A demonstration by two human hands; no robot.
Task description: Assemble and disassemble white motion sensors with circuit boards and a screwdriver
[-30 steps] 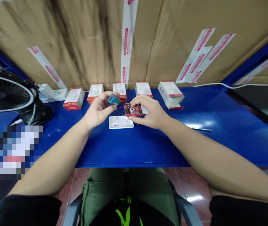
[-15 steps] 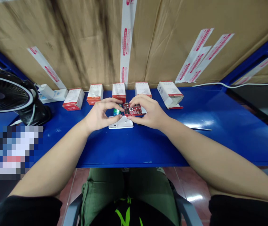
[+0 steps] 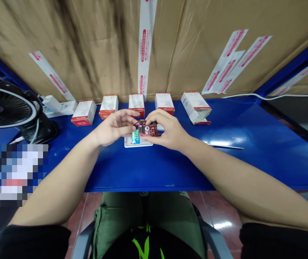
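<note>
My right hand (image 3: pixel 167 131) pinches a small red circuit board (image 3: pixel 147 128) just above a white plastic case half (image 3: pixel 137 142) lying on the blue table (image 3: pixel 224 158). A small blue-green battery (image 3: pixel 135 136) sits in the left part of that case, under the board's left edge. My left hand (image 3: pixel 114 126) is beside the board with fingers loosely spread, its fingertips touching the board's left end.
Several small red-and-white boxes (image 3: pixel 110 105) stand in a row at the back, the rightmost one (image 3: pixel 196 107) open and lying tilted. A black fan (image 3: pixel 5 108) stands at the left beside a white power strip (image 3: pixel 59 107). A thin metal tool (image 3: pixel 225 146) lies to the right. Cardboard cartons form the back wall.
My left hand brought the battery down from the air into the white case and let go of it. The red board moved slightly left over the case.
</note>
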